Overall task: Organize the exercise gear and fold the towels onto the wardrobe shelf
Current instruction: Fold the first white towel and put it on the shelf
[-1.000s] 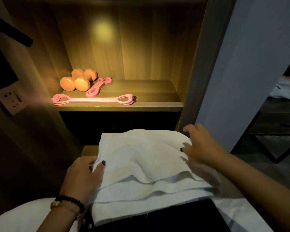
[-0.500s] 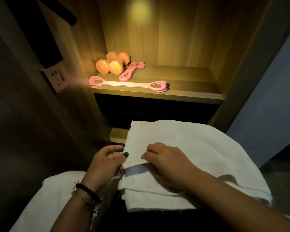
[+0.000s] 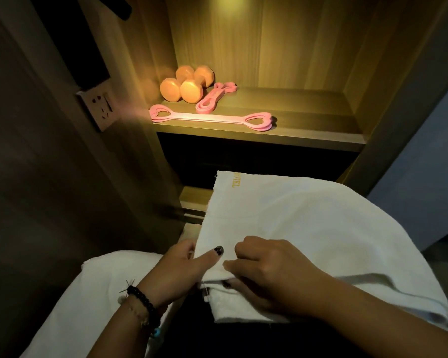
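A white towel [image 3: 308,228], partly folded, lies across my lap below the wardrobe. My left hand [image 3: 181,270] pinches its near left corner, thumb on top. My right hand [image 3: 272,270] grips the same corner edge from the right, fingers curled into the layers. On the lit wooden shelf [image 3: 308,120] sit two orange dumbbells [image 3: 186,85] at the back left. A folded pink band [image 3: 214,96] lies beside them. A long pink resistance band [image 3: 210,118] with looped ends stretches along the shelf's front.
A second white towel [image 3: 96,301] lies lower left under my left arm. A wall socket [image 3: 98,108] sits on the dark panel to the left. A dark opening lies under the shelf. The wardrobe side post [image 3: 404,120] and a pale wall stand to the right.
My right hand moved from the towel's right side to its near left corner beside my left hand. The view shifted left, toward the shelf.
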`<control>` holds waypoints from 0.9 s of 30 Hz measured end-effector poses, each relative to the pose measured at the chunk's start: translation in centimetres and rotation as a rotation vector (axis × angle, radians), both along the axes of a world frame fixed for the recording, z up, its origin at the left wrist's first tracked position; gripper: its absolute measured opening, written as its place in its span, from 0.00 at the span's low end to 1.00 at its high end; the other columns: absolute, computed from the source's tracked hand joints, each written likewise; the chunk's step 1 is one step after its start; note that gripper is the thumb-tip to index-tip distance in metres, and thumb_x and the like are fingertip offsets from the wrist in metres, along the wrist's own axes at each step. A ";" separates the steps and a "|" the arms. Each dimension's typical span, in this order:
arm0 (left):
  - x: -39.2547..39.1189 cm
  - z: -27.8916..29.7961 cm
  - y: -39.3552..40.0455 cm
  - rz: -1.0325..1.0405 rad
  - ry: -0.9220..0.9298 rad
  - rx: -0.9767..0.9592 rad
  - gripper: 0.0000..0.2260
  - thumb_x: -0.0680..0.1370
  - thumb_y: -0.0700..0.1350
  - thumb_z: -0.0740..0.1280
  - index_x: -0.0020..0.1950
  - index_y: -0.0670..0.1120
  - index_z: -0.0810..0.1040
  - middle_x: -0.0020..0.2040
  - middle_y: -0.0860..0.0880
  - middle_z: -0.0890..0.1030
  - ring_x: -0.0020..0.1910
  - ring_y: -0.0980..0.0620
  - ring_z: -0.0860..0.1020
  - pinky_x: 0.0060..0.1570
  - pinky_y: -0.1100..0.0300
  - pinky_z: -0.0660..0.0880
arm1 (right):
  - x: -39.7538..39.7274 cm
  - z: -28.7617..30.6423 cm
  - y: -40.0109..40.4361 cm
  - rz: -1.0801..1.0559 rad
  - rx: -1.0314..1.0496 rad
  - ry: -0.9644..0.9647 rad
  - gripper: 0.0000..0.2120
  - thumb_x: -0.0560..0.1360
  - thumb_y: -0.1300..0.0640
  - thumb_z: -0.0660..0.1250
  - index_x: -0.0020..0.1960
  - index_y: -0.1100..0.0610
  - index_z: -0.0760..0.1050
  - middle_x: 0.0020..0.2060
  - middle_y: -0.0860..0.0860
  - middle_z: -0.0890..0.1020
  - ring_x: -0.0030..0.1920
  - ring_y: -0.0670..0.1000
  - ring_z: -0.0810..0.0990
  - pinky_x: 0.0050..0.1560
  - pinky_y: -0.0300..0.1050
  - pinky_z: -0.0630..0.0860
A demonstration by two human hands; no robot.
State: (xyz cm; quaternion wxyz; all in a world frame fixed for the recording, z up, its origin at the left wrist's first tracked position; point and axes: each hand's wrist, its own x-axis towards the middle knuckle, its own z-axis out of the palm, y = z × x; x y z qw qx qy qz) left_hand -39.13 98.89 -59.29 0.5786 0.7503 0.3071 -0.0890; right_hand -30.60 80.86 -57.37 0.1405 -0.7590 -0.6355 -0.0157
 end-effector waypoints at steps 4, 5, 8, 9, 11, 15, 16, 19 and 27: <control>0.6 0.6 -0.5 0.149 -0.125 -0.013 0.12 0.75 0.49 0.71 0.54 0.48 0.76 0.45 0.50 0.84 0.37 0.57 0.82 0.31 0.65 0.75 | 1.3 0.7 -2.6 -0.027 -0.125 0.087 0.20 0.79 0.40 0.58 0.63 0.50 0.76 0.50 0.47 0.79 0.46 0.46 0.77 0.43 0.42 0.78; 0.8 0.9 -0.5 0.197 -0.178 -0.027 0.11 0.74 0.48 0.71 0.55 0.48 0.75 0.45 0.49 0.84 0.36 0.57 0.83 0.29 0.66 0.74 | 1.8 0.6 -3.4 -0.056 -0.110 0.062 0.21 0.79 0.40 0.58 0.65 0.49 0.73 0.54 0.47 0.78 0.49 0.45 0.76 0.46 0.43 0.78; 1.4 2.2 -0.9 0.259 -0.368 -0.172 0.14 0.76 0.43 0.70 0.58 0.57 0.73 0.46 0.49 0.86 0.40 0.52 0.84 0.31 0.63 0.77 | 3.5 0.2 -6.1 -0.172 -0.174 0.095 0.26 0.77 0.41 0.59 0.73 0.44 0.62 0.65 0.43 0.70 0.59 0.42 0.70 0.59 0.39 0.73; 1.5 2.5 -0.9 0.237 -0.409 -0.177 0.15 0.76 0.42 0.69 0.58 0.58 0.74 0.47 0.50 0.86 0.44 0.50 0.84 0.34 0.61 0.78 | 3.8 -0.2 -6.9 -0.195 -0.203 0.129 0.29 0.76 0.40 0.59 0.75 0.42 0.57 0.68 0.41 0.66 0.62 0.41 0.67 0.62 0.35 0.69; 1.5 3.1 -0.7 0.090 -0.419 -0.049 0.12 0.76 0.44 0.69 0.56 0.57 0.80 0.51 0.55 0.84 0.53 0.52 0.82 0.47 0.57 0.79 | 3.8 -0.7 -8.1 -0.220 -0.223 0.184 0.30 0.76 0.41 0.61 0.75 0.39 0.53 0.71 0.37 0.61 0.66 0.38 0.63 0.64 0.29 0.61; 0.5 4.1 -0.2 -0.416 -0.257 0.295 0.25 0.69 0.51 0.75 0.66 0.55 0.76 0.61 0.65 0.76 0.61 0.65 0.74 0.63 0.65 0.72 | 3.6 -0.4 -9.3 -0.241 -0.027 0.069 0.20 0.71 0.55 0.74 0.62 0.49 0.78 0.55 0.45 0.82 0.53 0.45 0.81 0.53 0.33 0.76; 0.3 4.0 -0.2 -0.443 -0.272 0.409 0.26 0.71 0.47 0.76 0.67 0.55 0.74 0.61 0.64 0.76 0.61 0.64 0.74 0.63 0.66 0.72 | 3.6 -0.3 -9.2 -0.242 0.085 0.056 0.15 0.70 0.56 0.75 0.56 0.53 0.82 0.49 0.47 0.84 0.47 0.46 0.83 0.47 0.37 0.80; -0.5 4.1 -0.7 -0.384 -0.513 0.676 0.12 0.75 0.41 0.71 0.57 0.54 0.81 0.48 0.61 0.79 0.48 0.62 0.77 0.51 0.61 0.77 | 3.4 0.1 -9.4 -0.238 0.322 0.115 0.23 0.80 0.45 0.58 0.49 0.62 0.82 0.40 0.51 0.84 0.40 0.44 0.81 0.46 0.33 0.77; -3.7 1.6 -1.5 -0.534 -0.733 0.660 0.17 0.76 0.55 0.62 0.62 0.53 0.80 0.43 0.47 0.82 0.41 0.49 0.80 0.37 0.51 0.79 | 1.7 -2.5 -13.2 -0.158 0.318 0.062 0.15 0.79 0.50 0.63 0.52 0.59 0.82 0.43 0.53 0.84 0.41 0.50 0.82 0.43 0.42 0.79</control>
